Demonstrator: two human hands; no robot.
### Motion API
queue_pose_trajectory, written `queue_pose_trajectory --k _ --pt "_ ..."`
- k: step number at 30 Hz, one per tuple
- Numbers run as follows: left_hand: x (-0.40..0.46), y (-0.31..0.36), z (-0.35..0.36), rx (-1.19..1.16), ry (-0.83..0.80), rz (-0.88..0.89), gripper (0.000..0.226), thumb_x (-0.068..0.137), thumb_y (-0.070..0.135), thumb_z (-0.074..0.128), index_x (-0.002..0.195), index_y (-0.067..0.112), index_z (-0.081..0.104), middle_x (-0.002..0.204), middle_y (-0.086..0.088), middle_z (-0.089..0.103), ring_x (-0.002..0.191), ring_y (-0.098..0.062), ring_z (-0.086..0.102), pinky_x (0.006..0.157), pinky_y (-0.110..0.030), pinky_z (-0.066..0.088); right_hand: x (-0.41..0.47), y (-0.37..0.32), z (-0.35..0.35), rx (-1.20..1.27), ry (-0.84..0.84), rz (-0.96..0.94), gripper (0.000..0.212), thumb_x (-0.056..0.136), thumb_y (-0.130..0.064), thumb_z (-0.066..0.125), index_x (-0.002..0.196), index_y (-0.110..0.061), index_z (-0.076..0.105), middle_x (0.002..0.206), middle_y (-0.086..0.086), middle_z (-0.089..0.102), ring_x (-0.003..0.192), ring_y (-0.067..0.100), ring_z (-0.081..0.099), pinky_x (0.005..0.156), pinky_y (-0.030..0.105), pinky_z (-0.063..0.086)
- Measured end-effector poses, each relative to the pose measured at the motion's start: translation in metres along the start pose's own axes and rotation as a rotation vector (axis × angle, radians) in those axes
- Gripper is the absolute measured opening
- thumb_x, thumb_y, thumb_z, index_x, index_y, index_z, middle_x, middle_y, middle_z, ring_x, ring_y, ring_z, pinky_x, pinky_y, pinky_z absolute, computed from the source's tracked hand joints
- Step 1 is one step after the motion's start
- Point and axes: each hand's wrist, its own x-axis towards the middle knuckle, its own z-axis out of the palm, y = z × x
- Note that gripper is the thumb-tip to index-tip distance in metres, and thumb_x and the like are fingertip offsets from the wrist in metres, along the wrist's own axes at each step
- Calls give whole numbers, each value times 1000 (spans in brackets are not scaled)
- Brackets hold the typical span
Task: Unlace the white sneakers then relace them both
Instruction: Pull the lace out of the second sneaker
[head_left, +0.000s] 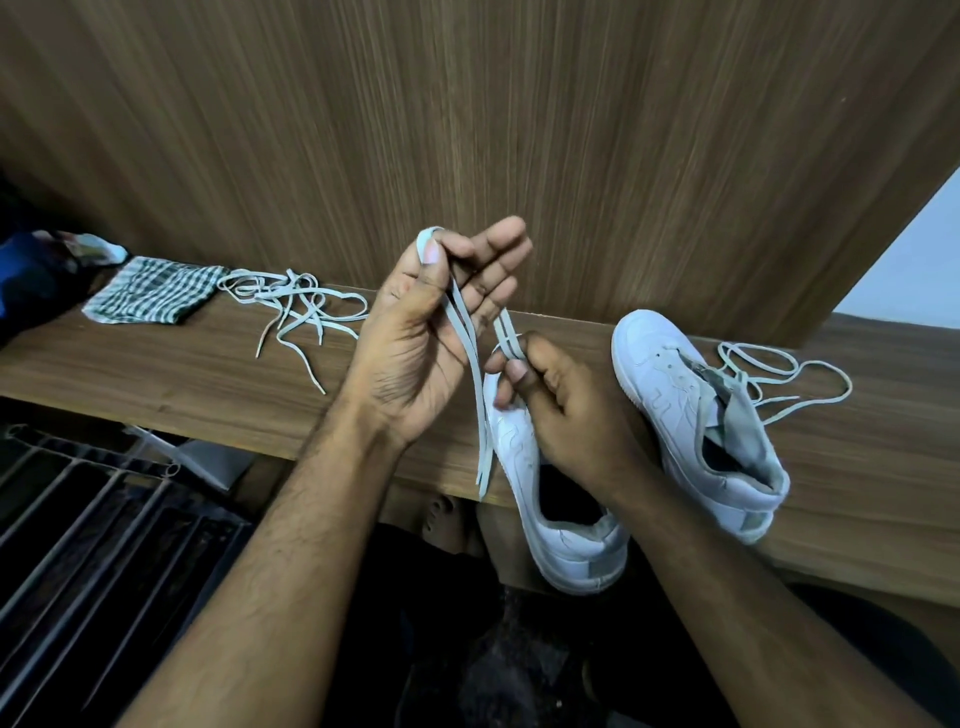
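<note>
Thumb and forefinger of left hand (415, 332) pinch a folded white lace (470, 353) at its bend, other fingers loosely spread; both strands hang down past the shelf (156, 379) edge. Right hand (550, 400) curled, pinching the doubled lace lower down, above the near white sneaker (561, 525), which lies at the shelf edge, its opening dark, nothing seen inside. Second white sneaker (696, 410) just beside it to the right, on its side, a loose lace (779, 374) trailing from it. Spare lace (296, 306) tangled on the shelf to the left, beside a checked cloth (150, 293). No brand or writing legible
</note>
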Motion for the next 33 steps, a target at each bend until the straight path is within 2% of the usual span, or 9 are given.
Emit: queue_pose_trajectory --k 5,8,11,14,17,22,26,30,33 --pt "2 4 -5 -106 6 27 35 112 21 24 103 12 56 136 -17 63 139 -33 51 115 -39 40 2 0 3 -178 -57 44 32 95 11 38 98 -10 63 78 -8 57 71 -5 54 67 8 37" --pt "3 3 -6 -83 35 36 31 112 19 27 102 12 55 135 -17 64 139 -33 51 115 -40 40 4 4 7 -173 -101 56 21 104 -10 45 87 -15 56 76 -5 59 70 1 53 68 17 40" --pt "3 3 -7 -67 59 38 27 112 17 29 103 13 55 133 -17 65 138 -32 52 117 -41 37 3 2 6 -68 -200 79 38 104 -47 47 85 -17 60 75 -11 64 72 3 60 72 23 47" --pt "3 4 -8 -62 98 27 26 111 16 31 103 13 55 132 -17 66 137 -32 54 117 -40 38 1 3 9 -157 -312 63 18 99 -37 62 89 -21 61 74 -10 65 71 0 61 71 20 47" --pt "5 6 -9 -58 159 29 24 111 17 33 102 14 55 127 -15 69 133 -31 57 114 -39 43 2 5 10 -113 -297 86 19 102 -37 55 90 -25 63 66 2 57 62 17 56 68 36 49" --pt "4 11 -14 -139 350 19 24 111 21 37 97 15 56 107 -8 76 110 -23 72 88 -30 60 4 -6 -6 42 -142 152 34 107 -36 44 85 -17 63 58 -7 39 52 2 36 54 18 32" --pt "4 12 -17 55 485 -52 21 108 22 47 96 15 62 81 1 72 61 -6 62 44 -17 42 8 -6 -17 209 -31 255 48 100 -57 51 87 -16 73 67 7 58 64 20 53 67 35 45" --pt "4 11 -22 305 446 -124 20 106 23 51 95 12 65 72 4 61 53 -3 44 39 -15 28 11 -10 -33 388 25 290 37 104 -37 51 89 -11 72 62 -4 60 58 13 49 61 26 46" --pt "4 9 -26 458 433 -181 24 105 26 53 91 12 67 70 2 61 56 -5 46 43 -17 34 7 -3 -43 187 -51 239 35 104 -42 51 91 -18 74 51 -2 44 50 14 37 47 26 37"
